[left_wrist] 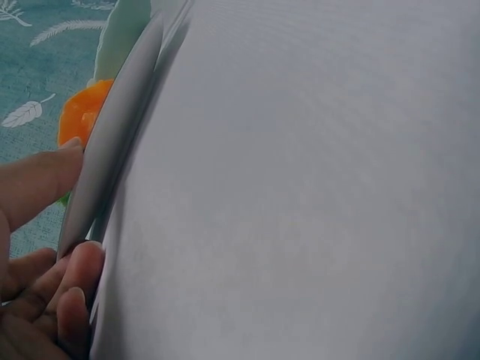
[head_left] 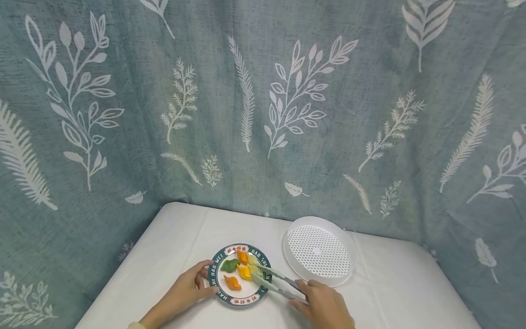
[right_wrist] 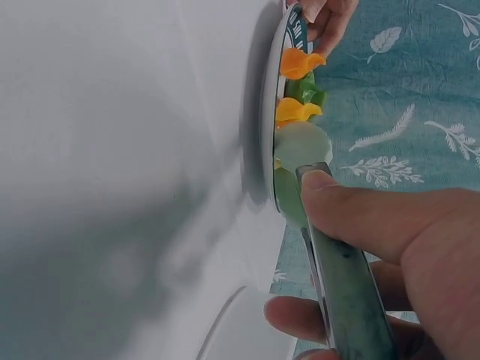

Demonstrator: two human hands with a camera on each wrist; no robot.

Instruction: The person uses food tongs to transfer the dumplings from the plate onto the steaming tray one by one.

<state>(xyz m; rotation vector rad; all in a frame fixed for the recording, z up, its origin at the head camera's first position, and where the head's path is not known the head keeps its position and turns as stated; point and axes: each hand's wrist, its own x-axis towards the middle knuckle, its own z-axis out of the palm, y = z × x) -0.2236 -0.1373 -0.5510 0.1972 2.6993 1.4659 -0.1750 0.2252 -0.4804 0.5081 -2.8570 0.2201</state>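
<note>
My left hand holds the left rim of a round plate with a dark green lettered border. In the left wrist view the thumb lies over the rim and fingers are below it. Several dumpling-shaped pieces lie on the plate: an orange one, a green one, a yellow one, another orange one behind, and pale ones at the right. My right hand grips tongs with pale green ends. Their ends are around or beside the pale pieces; contact cannot be made out.
A white round strainer basket stands behind and right of the plate, near the right hand. A white cloth covers the table. A blue-green leaf-patterned curtain hangs behind and at the sides.
</note>
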